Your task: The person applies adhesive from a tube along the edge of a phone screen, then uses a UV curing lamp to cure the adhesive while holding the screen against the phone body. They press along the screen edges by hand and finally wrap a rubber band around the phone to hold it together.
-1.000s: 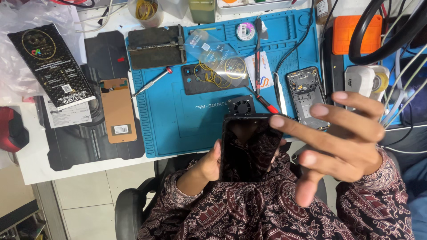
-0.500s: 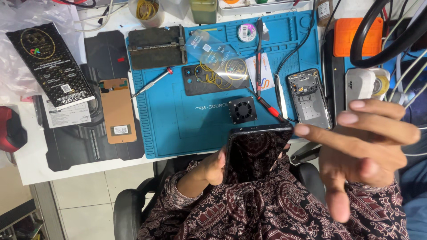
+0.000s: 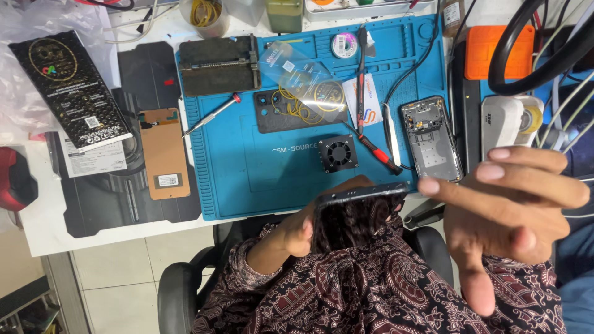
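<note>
Phone inspection underway: left hand clasps the dark handset; right hand hovers empty, fingers spread; steadying needed.

Long black rectangular package with a gold round emblem, lying tilted at the worktop's far left; a white printed slip pokes out beneath it. Small white label on the tan panel beside it. Dark glossy phone screen, unlit, mirrors patterned fabric; white card with orange-blue logo on blue mat.
</note>
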